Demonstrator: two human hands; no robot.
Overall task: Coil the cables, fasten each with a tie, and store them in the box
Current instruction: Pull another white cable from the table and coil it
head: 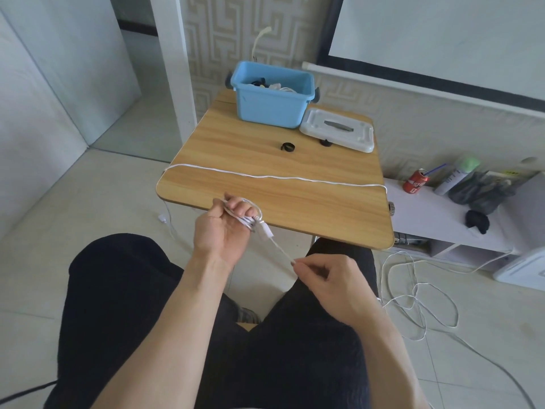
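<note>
My left hand [224, 228] grips a small coil of white cable [250, 221] wound round its fingers, just over the near edge of the wooden table [265, 160]. A plug end hangs from the coil. My right hand [327, 278] pinches the same cable a short way below, and the stretch between the hands is taut. A second white cable [280, 177] lies straight across the table and drops off both sides. A black tie [288, 146] lies mid-table, and another black tie [326, 142] lies by the lid. The blue box [274, 110] at the back holds coiled cables.
The box's white lid [339, 129] lies to the right of the box. Loose white cable [418, 302] loops on the floor at the right. A low white shelf [436, 214] carries a red can [415, 181] and bottles. My legs sit under the table's near edge.
</note>
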